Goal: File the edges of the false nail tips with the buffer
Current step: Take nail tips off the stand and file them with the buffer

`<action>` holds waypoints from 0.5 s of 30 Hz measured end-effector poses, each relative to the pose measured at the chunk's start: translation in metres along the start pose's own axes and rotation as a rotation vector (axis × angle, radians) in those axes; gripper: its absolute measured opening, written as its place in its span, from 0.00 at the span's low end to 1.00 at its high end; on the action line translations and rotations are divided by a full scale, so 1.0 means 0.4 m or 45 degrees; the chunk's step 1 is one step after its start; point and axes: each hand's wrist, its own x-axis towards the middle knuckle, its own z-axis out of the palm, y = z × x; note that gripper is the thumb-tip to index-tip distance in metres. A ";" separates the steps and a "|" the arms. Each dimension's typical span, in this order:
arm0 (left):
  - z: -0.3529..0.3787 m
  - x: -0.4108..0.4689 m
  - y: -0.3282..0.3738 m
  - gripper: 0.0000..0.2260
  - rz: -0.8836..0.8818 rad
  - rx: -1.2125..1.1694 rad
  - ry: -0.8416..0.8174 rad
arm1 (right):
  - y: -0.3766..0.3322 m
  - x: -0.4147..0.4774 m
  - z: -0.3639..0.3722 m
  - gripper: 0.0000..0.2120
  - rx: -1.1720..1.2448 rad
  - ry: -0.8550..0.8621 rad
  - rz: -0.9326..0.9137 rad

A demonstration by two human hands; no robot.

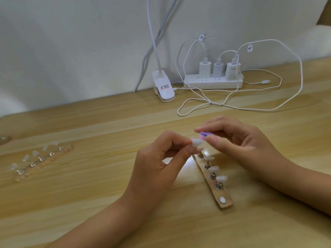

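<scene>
My left hand (157, 163) pinches a pale false nail tip (251, 143) between thumb and fingers, held above the table. My right hand (238, 140) grips a small purple and pink buffer (258, 135), whose end touches the tip's edge. Below the hands lies a wooden holder strip (224, 203) with three nail tips (214, 169) standing on metal pegs and one white pad near its front end. The strip's far end is hidden behind my fingers.
A second holder strip (38, 161) with several clear nail tips lies at the left. At the back stand a white clip lamp (163, 88), a white power strip (213, 84) with three chargers, and looping white cables (232, 106) on the wooden table (89, 203).
</scene>
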 end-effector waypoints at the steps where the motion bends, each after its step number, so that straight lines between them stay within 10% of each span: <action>1: 0.001 0.000 0.000 0.03 -0.001 -0.009 0.001 | -0.001 0.001 -0.003 0.09 0.082 0.042 0.019; 6: -0.003 0.001 -0.007 0.04 0.002 -0.015 0.000 | -0.018 -0.019 0.005 0.13 0.099 -0.037 -0.197; 15: -0.002 -0.003 0.005 0.02 -0.092 -0.100 -0.067 | -0.001 0.001 -0.004 0.10 0.071 -0.025 0.170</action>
